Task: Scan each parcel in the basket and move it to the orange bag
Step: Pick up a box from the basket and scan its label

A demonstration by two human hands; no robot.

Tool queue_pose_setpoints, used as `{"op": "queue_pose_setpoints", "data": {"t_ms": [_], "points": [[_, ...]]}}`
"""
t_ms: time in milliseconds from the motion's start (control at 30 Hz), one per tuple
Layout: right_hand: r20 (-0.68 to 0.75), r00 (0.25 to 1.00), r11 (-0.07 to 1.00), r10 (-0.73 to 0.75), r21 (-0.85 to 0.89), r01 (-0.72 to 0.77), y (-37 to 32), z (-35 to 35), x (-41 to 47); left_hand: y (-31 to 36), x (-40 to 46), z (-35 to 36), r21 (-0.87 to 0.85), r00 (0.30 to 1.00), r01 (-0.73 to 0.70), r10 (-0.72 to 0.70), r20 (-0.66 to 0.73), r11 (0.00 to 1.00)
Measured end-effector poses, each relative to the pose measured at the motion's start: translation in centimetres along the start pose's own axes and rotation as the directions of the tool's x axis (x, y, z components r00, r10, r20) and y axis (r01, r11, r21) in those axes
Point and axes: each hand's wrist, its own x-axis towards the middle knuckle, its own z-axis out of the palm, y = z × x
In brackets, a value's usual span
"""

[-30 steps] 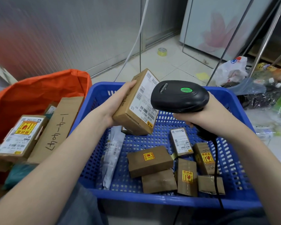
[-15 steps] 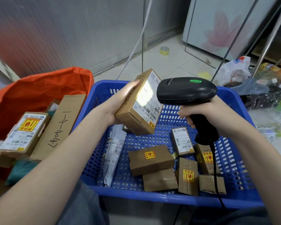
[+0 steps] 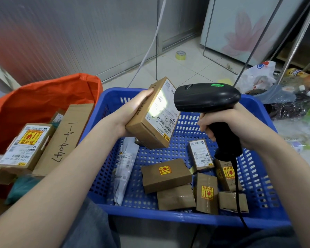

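Left hand (image 3: 127, 115) grips a tilted parcel (image 3: 151, 115) above the basket (image 3: 268, 176), label facing the scanner (image 3: 206, 97) clasped in the right hand (image 3: 227, 120).

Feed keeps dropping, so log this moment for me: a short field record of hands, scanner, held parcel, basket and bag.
left hand: holds cardboard parcel above the basket
right hand: grips black scanner
scanner: aimed at parcel's label, bright patch on label
blue basket: several brown boxes, one grey mailer
orange bag: holds boxes
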Motion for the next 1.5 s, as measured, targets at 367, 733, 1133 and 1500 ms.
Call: {"op": "queue_pose_setpoints", "data": {"t_ms": [367,733,1133,1500], "points": [[0.026,1.000,1.000,-0.018,0.011,0.017,0.1,-0.4,0.1,0.1,-0.3,0.2,0.005,0.999,0.035,-0.035,0.000,0.999],[0.015,1.000,0.999,0.004,0.044,-0.005,-0.3,0.0,-0.1,0.2,-0.4,0.4,-0.022,0.999,0.039,-0.038,0.010,0.999],[0.014,1.000,0.999,-0.021,0.036,0.020,-0.2,0.0,0.0,0.3,-0.7,0.6,-0.017,0.999,0.039,-0.039,0.006,0.999],[0.020,0.998,0.991,-0.064,0.118,0.061,0.7,-0.4,0.5,0.3,-0.5,0.3,-0.011,0.999,0.031,-0.031,0.009,0.999]]}}
